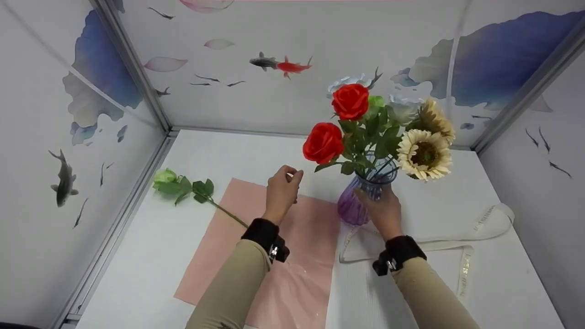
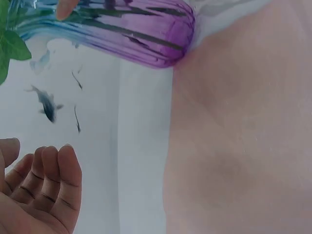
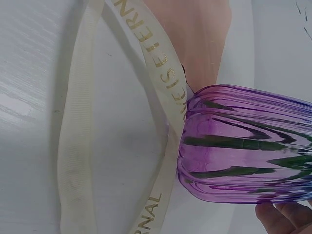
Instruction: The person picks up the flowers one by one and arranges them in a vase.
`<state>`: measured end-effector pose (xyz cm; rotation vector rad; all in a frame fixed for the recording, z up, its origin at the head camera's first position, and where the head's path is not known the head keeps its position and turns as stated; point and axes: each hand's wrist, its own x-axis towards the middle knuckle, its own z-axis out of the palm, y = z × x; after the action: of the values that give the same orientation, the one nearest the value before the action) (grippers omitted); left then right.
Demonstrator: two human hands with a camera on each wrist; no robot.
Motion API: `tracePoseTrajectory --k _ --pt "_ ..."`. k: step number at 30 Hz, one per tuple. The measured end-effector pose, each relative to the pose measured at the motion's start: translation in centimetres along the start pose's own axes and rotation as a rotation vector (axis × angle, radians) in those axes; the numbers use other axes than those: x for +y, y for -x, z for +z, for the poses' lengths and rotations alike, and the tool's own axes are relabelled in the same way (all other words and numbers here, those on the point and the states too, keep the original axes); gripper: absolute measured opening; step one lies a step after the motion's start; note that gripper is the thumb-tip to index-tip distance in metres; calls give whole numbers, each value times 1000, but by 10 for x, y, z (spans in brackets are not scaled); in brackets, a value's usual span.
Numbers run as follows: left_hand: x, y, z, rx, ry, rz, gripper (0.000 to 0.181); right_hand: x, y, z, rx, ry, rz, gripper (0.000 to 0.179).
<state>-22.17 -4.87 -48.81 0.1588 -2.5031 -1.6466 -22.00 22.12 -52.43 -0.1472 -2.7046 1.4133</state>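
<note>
A glass vase (image 1: pixel 353 205), purple below and blue toward its rim, stands at the right edge of the pink paper (image 1: pixel 297 283). Around its neck, my right hand (image 1: pixel 386 211) grips with the thumb on the near side. Red roses (image 1: pixel 322 143), cream sunflowers (image 1: pixel 425 154) and pale blue flowers rise out of it, and their green stems (image 3: pixel 234 142) show through the glass in the right wrist view. Left of the vase, my left hand (image 1: pixel 282 192) hovers over the paper with loosely bent fingers and nothing in them. The left wrist view shows its fingers (image 2: pixel 68 180) apart from the vase.
On the left of the white table (image 1: pixel 132 256) lies a single pale green rose (image 1: pixel 165 178), its stem reaching over the paper toward my left wrist. A cream ribbon (image 1: pixel 466 265) with gold lettering loops across the right side. Printed panels (image 1: pixel 219 105) wall in the table.
</note>
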Motion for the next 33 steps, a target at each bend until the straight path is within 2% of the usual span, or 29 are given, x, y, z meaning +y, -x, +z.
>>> tracePoseTrajectory --k 5,11,21,28,33 --pt "-14 -3 -14 46 -49 1 25 1 0 0 -8 -1 9 100" --pt "-40 -2 -33 79 -119 -20 26 2 -1 0 -6 1 12 101" --pt "-71 -5 -65 126 -264 -124 29 2 -1 0 -3 -24 11 105" --pt "-92 -6 -90 187 -371 -138 29 2 -1 0 -13 -9 17 107" --pt "-107 -4 -107 178 -421 -196 30 2 -1 0 -18 -3 25 108"
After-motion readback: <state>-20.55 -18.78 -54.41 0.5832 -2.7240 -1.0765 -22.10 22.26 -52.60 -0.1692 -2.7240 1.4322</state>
